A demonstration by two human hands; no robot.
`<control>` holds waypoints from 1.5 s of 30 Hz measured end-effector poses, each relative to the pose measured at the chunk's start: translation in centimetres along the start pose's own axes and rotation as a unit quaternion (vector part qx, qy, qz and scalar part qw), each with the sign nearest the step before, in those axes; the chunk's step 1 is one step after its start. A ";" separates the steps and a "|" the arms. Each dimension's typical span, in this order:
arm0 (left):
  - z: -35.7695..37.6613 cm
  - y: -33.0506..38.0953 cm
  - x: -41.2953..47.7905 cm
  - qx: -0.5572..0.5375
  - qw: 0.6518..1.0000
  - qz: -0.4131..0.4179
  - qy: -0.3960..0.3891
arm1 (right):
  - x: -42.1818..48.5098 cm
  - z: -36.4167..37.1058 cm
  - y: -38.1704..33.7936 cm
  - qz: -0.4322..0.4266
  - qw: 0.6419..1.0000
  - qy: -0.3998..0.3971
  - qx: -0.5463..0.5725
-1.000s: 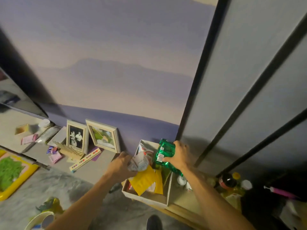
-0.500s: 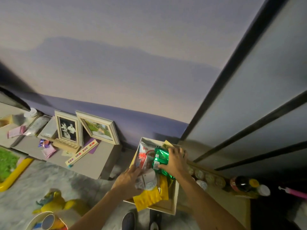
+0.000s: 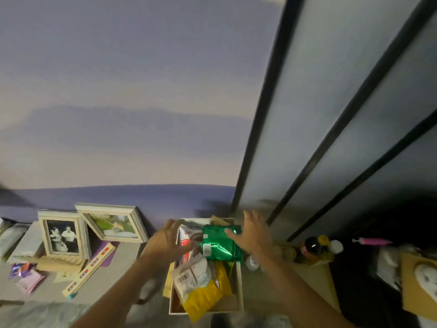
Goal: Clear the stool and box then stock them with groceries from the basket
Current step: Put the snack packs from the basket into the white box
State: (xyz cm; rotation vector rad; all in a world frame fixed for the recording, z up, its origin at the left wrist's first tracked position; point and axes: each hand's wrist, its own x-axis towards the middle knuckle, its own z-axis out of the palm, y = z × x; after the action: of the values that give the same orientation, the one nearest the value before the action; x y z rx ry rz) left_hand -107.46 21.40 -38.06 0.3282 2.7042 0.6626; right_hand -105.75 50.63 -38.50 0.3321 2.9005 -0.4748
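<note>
Purple-grey wall fills most of the view, with dark-framed sliding panels running down the right, and the work sits low at their foot. Against that corner stands the pale box (image 3: 239, 290), already crowded with groceries: a green foil packet (image 3: 221, 245) lies on top at the far end, a red-and-white packet (image 3: 186, 237) is wedged beside it, and a white packet with a barcode (image 3: 191, 275) rests over a yellow packet (image 3: 205, 297) that spills past the near rim. The left hand (image 3: 165, 242) hovers over the box's left edge with its fingers spread and holding nothing. The right hand (image 3: 253, 235) is likewise spread, its thumb lying against the green foil packet and clamped on nothing. That pose reads as steadying the load, probably so the slippery foil stays put on the heap. The packets seem stacked flat and overlapped because the box is narrow. To the left, a low grey ledge (image 3: 123, 263) holds two picture frames (image 3: 61, 235) leaning on the wall, kept apart from the groceries. A dark-capped bottle (image 3: 311, 248) stands with others right of the box. Neither the basket nor a clear stool shows, so stocking looks well advanced for the box alone.
</note>
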 end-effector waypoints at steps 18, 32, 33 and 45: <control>1.8 23.4 -5.5 0.063 0.948 0.310 0.034 | -35.1 -10.3 13.0 0.411 0.869 0.272 0.052; 20.0 42.6 -25.6 0.118 0.868 0.475 -0.084 | -66.4 -4.4 24.5 0.620 0.720 0.291 0.114; 21.3 43.5 -26.9 0.120 0.864 0.481 -0.088 | -68.0 -3.9 25.5 0.628 0.713 0.289 0.117; 33.9 50.1 -33.9 0.150 0.849 0.486 -0.142 | -72.7 0.3 35.7 0.631 0.720 0.230 0.175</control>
State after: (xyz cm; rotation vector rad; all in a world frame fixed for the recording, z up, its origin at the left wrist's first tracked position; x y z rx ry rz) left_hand -56.59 68.31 -33.23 1.7786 2.1941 0.3462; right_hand -27.23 69.74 -33.60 2.4768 2.0681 -0.6706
